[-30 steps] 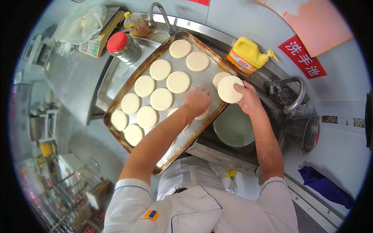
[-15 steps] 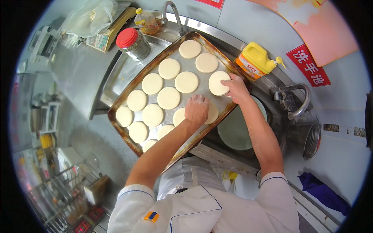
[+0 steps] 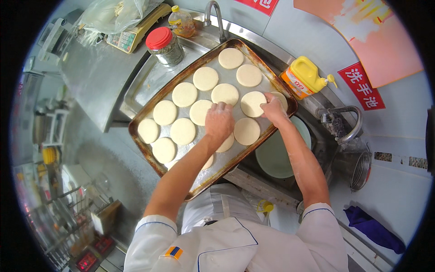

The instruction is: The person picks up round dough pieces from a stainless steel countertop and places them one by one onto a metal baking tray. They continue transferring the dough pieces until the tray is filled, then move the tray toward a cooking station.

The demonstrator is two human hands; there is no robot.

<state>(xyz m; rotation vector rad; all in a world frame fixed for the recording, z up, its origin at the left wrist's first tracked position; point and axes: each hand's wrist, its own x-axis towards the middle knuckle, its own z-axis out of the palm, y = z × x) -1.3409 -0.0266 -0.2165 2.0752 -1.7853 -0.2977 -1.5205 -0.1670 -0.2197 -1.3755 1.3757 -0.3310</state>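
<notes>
A large metal baking tray [image 3: 290, 100] with browned edges lies tilted across the sink. Flat round pale dough discs [image 3: 183, 131] cover much of it in loose rows. My right hand [image 3: 274, 110] is at the tray's right side, thumb and fingers closed on the edge of one dough disc [image 3: 253, 104]. Behind those fingers another disc [image 3: 280, 98] partly shows. My left hand [image 3: 220, 121] rests over the middle, fingers bent down and spread a little against neighbouring discs; its fingertips are partly hidden. My left forearm covers several discs near the front edge.
A jar with a red lid [image 3: 166, 51], a bottle [image 3: 181, 21] and a scale [image 3: 131, 36] bearing a plastic bag stand behind the tray. A yellow pump jug [image 3: 306, 78] is at its right corner. Taps [image 3: 351, 121] and a pale basin [image 3: 283, 156] lie to the right.
My left hand has shifted left and slightly up over the discs. The right hand's disc lies lower and flatter, and another disc shows behind that hand. The view has moved a little.
</notes>
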